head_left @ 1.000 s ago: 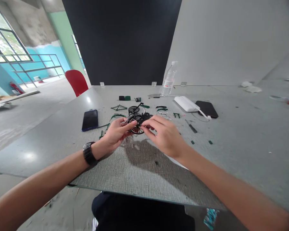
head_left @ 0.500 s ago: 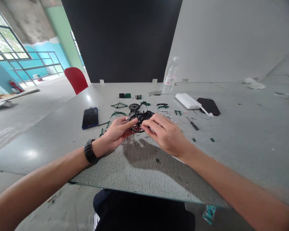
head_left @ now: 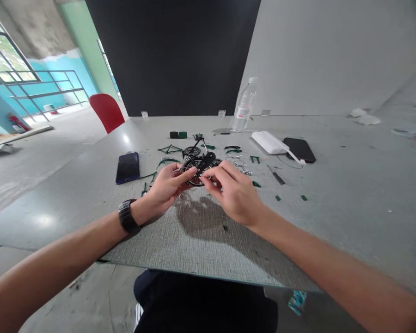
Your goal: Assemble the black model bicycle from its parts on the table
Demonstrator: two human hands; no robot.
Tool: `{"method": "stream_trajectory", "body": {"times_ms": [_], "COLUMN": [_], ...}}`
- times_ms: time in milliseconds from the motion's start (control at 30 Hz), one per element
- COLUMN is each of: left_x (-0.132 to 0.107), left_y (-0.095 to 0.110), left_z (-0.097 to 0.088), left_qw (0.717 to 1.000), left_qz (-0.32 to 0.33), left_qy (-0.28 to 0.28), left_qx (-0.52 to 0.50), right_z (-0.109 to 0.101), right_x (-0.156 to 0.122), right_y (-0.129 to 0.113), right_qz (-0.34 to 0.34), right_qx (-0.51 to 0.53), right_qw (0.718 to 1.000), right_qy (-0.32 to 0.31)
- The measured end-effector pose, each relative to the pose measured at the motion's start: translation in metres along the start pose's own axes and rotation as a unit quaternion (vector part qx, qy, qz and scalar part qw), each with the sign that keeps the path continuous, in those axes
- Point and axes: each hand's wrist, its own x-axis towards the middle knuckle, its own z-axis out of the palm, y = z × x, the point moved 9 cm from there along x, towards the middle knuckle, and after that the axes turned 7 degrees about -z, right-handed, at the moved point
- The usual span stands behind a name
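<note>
A small black model bicycle (head_left: 205, 162) with spoked wheels is held tilted above the table, between my two hands. My left hand (head_left: 171, 185) grips it by the near wheel, thumb across the rim and fingers beneath. My right hand (head_left: 230, 189) is closed in a pinch at the right side of that wheel; whatever lies between its fingertips is too small and covered to make out. Beyond the hands lie a green frame piece (head_left: 170, 149), black and green curved strips (head_left: 233, 149) and several small silvery parts (head_left: 237, 162).
A phone (head_left: 128, 167) lies left of my hands. To the right are a screwdriver (head_left: 276, 175), a white power bank (head_left: 268, 142) with a cable and a black phone-like slab (head_left: 300, 150). A plastic bottle (head_left: 244, 106) stands near the back panel. Small green pieces (head_left: 304, 198) lie farther right.
The model bicycle has turned a little in my hands, its black middle part now tilted more upright. Both hands keep their hold near the wheel. The whole view has shifted slightly.
</note>
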Motion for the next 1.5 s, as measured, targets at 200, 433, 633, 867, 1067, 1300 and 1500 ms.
{"method": "stream_trajectory", "body": {"times_ms": [200, 433, 633, 867, 1067, 1300, 1500], "left_x": [-0.001, -0.001, 0.001, 0.003, 0.006, 0.003, 0.000], "left_y": [0.000, -0.002, -0.004, 0.000, 0.002, 0.004, 0.007], "left_z": [0.001, -0.002, -0.005, -0.004, -0.006, -0.004, -0.002], "left_qw": [1.000, 1.000, 1.000, 0.998, 0.995, 0.992, 0.991], "left_qz": [0.003, 0.006, 0.024, 0.058, 0.097, 0.116, 0.117], "left_qy": [0.005, 0.005, 0.004, -0.012, -0.013, -0.017, -0.009], "left_qx": [-0.002, 0.000, -0.001, 0.001, 0.008, 0.039, 0.069], "right_z": [0.002, -0.001, -0.003, 0.001, 0.035, 0.047, 0.045], "right_x": [-0.003, 0.000, 0.002, -0.003, -0.018, -0.028, -0.026], "right_y": [0.000, -0.001, 0.001, 0.030, 0.049, 0.055, 0.049], "right_qz": [0.013, -0.011, 0.006, 0.154, 0.307, 0.350, 0.326], "right_qx": [0.007, 0.007, 0.028, 0.152, 0.415, 0.486, 0.500], "right_qw": [1.000, 1.000, 0.999, 0.976, 0.857, 0.801, 0.802], "right_qy": [0.012, 0.012, 0.018, 0.028, -0.012, -0.009, -0.015]}}
